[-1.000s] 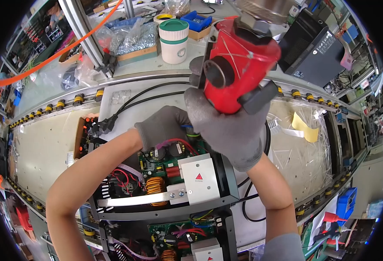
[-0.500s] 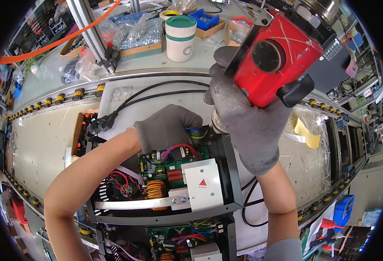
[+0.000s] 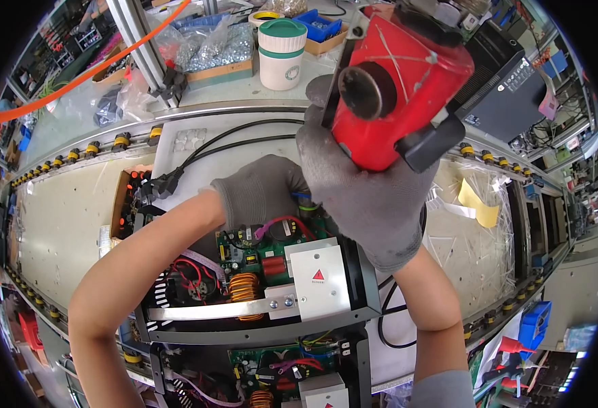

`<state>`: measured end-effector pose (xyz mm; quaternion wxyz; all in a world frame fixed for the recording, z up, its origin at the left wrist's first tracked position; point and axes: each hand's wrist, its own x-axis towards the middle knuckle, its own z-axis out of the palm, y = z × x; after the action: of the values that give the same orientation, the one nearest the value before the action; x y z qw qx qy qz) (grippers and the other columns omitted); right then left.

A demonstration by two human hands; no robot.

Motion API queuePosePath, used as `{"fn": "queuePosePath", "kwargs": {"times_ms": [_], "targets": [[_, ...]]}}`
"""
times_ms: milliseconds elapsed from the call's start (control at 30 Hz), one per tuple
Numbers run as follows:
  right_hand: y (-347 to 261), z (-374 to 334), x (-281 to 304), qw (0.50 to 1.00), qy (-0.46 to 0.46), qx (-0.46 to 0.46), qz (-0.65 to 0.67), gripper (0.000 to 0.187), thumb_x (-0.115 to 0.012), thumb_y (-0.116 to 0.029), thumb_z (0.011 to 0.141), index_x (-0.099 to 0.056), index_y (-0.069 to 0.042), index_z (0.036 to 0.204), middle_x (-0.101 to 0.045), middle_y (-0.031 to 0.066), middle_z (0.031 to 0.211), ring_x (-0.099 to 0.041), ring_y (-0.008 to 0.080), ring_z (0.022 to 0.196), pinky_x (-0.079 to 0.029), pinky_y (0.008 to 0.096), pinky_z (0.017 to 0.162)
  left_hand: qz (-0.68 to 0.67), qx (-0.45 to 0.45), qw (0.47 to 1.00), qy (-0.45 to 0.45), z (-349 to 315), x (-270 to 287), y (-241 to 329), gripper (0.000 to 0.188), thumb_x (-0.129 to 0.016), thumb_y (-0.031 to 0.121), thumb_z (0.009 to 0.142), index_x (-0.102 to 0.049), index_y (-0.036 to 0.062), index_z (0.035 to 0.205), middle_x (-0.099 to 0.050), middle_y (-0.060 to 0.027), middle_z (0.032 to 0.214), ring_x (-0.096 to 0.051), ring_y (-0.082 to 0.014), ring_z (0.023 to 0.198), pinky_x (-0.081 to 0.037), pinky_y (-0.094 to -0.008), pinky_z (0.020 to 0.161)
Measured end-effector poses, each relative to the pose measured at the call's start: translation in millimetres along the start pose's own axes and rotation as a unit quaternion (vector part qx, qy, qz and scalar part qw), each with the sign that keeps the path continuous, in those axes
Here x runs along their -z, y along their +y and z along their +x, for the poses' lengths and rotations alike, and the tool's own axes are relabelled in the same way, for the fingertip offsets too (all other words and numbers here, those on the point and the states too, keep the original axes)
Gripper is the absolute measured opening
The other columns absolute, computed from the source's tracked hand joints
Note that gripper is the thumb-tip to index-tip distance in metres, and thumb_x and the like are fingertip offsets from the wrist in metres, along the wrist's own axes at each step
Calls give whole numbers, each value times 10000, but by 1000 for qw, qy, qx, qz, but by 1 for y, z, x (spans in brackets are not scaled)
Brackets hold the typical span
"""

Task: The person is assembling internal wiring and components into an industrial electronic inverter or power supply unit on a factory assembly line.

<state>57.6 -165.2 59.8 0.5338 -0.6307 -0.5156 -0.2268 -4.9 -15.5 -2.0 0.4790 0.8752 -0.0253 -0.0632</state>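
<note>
My right hand [image 3: 370, 197], in a grey glove, is closed round a red power tool [image 3: 407, 88] with a round metal-rimmed cap and a black lever. The tool is held above the far right corner of an open black metal chassis [image 3: 258, 335]. My left hand [image 3: 261, 190], gloved alike, reaches over the chassis's far side with its fingers curled down beside blue and yellow-green wires. Its fingertips and whatever they grip are hidden, partly behind my right hand. Inside the chassis are a green circuit board [image 3: 231, 253], an orange-copper coil [image 3: 244, 296] and a white metal cover [image 3: 318, 282].
A second open chassis [image 3: 207, 377] stands nearer to me. Black cables [image 3: 237, 141] lie behind. Left is a cardboard box [image 3: 123, 204] of small parts; farther back stands a white cup with a green lid [image 3: 282, 54]. Yellow paper [image 3: 479, 202] and plastic film lie right.
My right hand and the red tool have moved left, close to my left hand. The tool has tilted slightly. My left hand has stayed almost in place.
</note>
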Motion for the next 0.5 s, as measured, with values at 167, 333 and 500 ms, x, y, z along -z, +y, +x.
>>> {"fn": "queuePosePath", "kwargs": {"times_ms": [167, 333, 500], "targets": [[-3, 2, -4, 985, 1, -148, 91, 322, -731, -8, 734, -592, -26, 1024, -653, 57, 937, -643, 160, 801, -532, 294, 714, 63, 22, 996, -64, 2, 6, 7, 138, -708, 105, 703, -712, 50, 830, -690, -127, 743, -650, -218, 675, -502, -345, 677], [4, 4, -9, 994, 75, -58, 51, 230, -775, -146, 665, -611, -43, 789, -640, 79, 660, -620, 236, 529, -503, 332, 520, 85, 36, 994, -61, 6, 3, -3, 143, -715, 112, 709, -711, 44, 834, -688, -128, 738, -645, -207, 660, -503, -338, 673], [0, 3, -13, 988, 103, -78, 89, 242, -783, -149, 660, -628, -44, 814, -648, 72, 677, -627, 238, 548, -507, 323, 547, -87, 55, 990, -93, 9, 3, -9, 153, -712, 102, 711, -732, 57, 856, -701, -85, 736, -634, -158, 641, -504, -322, 633]]}}
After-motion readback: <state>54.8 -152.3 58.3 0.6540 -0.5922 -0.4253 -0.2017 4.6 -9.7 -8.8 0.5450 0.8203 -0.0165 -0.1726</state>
